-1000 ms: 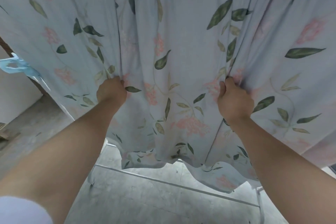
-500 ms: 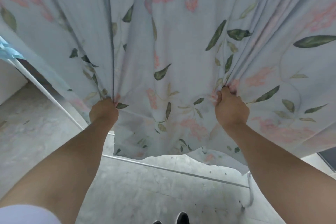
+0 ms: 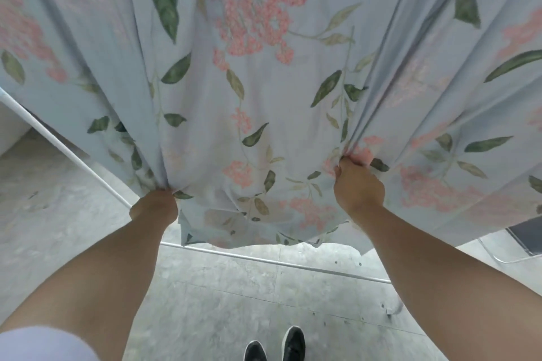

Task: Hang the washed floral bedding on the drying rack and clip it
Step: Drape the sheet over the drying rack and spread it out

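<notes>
The pale blue floral bedding (image 3: 264,73), printed with pink blossoms and green leaves, hangs down in front of me and fills the upper part of the view. My left hand (image 3: 155,206) grips a bunched fold near the lower hem at left. My right hand (image 3: 357,184) grips another gathered fold at right, with fabric pinched under the thumb. Folds radiate up from both hands. A white bar of the drying rack (image 3: 67,152) slants out from under the cloth at left, and a lower bar (image 3: 278,262) crosses below the hem. The rack's top is hidden, and no clips show.
Grey tiled floor (image 3: 220,311) lies below. My two dark shoes (image 3: 275,346) stand at the bottom edge, just behind the lower bar. A rack foot (image 3: 394,309) sits at right, and a pale wall base (image 3: 11,129) at far left.
Both hands have pulled the gripped folds downward and toward me, and the view has tilted down. My shoes and more floor now show; the blue item at far left has left the view.
</notes>
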Available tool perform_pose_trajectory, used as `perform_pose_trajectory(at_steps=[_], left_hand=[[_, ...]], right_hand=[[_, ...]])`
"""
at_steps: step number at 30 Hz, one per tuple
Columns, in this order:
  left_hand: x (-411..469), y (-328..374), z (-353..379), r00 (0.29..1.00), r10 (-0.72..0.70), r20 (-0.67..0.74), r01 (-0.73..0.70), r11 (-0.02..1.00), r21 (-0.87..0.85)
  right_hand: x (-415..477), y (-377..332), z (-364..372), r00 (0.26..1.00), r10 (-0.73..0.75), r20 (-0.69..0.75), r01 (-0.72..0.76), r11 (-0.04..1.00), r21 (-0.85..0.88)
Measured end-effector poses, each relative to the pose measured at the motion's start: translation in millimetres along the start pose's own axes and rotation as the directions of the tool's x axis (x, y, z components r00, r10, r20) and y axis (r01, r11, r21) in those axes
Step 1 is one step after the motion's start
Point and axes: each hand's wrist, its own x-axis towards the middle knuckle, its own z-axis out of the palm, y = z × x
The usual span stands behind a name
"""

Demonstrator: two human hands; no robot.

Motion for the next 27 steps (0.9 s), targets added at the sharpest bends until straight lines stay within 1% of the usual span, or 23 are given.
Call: perform_pose_trajectory(at_steps=[3,4,7,10,13,15,16,17,18,20,21,22,23,24,25,26,27], left_hand=[[-8,17,3,0.982,0.182,0.052,-0.185,0.981,0.053],[-9,25,3,0.977,0.201,0.072,-0.205,0.977,0.051],[-22,53,-7,0.974,0.214,0.076,-0.217,0.975,0.037],[-36,72,-18,0.973,0.225,0.045,-0.226,0.974,0.024],[-28,68,-17,0.976,0.209,0.062,-0.208,0.978,-0.024],[-5,54,-8,0.977,0.190,0.096,-0.188,0.982,-0.033],[3,46,-7,0.976,0.186,0.112,-0.184,0.982,-0.030],[11,38,-6,0.974,0.188,0.127,-0.184,0.982,-0.038],[25,31,0,0.974,0.192,0.124,-0.188,0.981,-0.040],[20,25,-12,0.977,0.200,0.075,-0.195,0.978,-0.070],[22,24,-14,0.978,0.203,0.034,-0.199,0.975,-0.098],[22,25,-18,0.979,0.203,-0.004,-0.201,0.970,-0.133],[22,28,-22,0.979,0.199,-0.038,-0.202,0.962,-0.186],[20,31,-24,0.983,0.173,-0.063,-0.183,0.952,-0.244],[22,34,-25,0.986,0.146,-0.084,-0.164,0.949,-0.268],[20,37,-28,0.986,0.130,-0.106,-0.154,0.949,-0.276],[21,39,-27,0.982,0.143,-0.124,-0.172,0.949,-0.265]], right_hand=[[-3,-2,-4,0.999,-0.042,-0.001,0.042,0.998,0.046],[-6,-2,-4,0.999,-0.044,-0.004,0.044,0.997,0.056],[-17,7,-3,1.000,-0.007,0.013,0.006,0.998,0.062],[-22,15,-4,0.992,0.054,0.117,-0.053,0.999,-0.006],[-27,15,-5,0.979,0.046,0.196,-0.034,0.997,-0.067],[-28,13,-9,0.977,0.025,0.213,-0.015,0.999,-0.045],[-27,12,-12,0.969,0.008,0.246,0.003,0.999,-0.042],[-25,11,-15,0.948,-0.021,0.317,0.036,0.998,-0.042],[-23,9,-18,0.905,-0.049,0.423,0.068,0.997,-0.030],[-22,4,-22,0.765,-0.071,0.640,0.064,0.997,0.034],[-21,1,-25,0.700,-0.069,0.711,0.051,0.998,0.047],[-20,1,-24,0.659,-0.070,0.749,0.074,0.997,0.028],[-18,-1,-25,0.644,-0.071,0.762,0.117,0.993,-0.007],[-15,-1,-23,0.664,-0.072,0.744,0.159,0.986,-0.046],[-10,0,-19,0.720,-0.081,0.689,0.170,0.984,-0.062],[-6,3,-12,0.779,-0.079,0.622,0.151,0.987,-0.064],[-3,6,-7,0.826,-0.054,0.562,0.105,0.993,-0.058]])
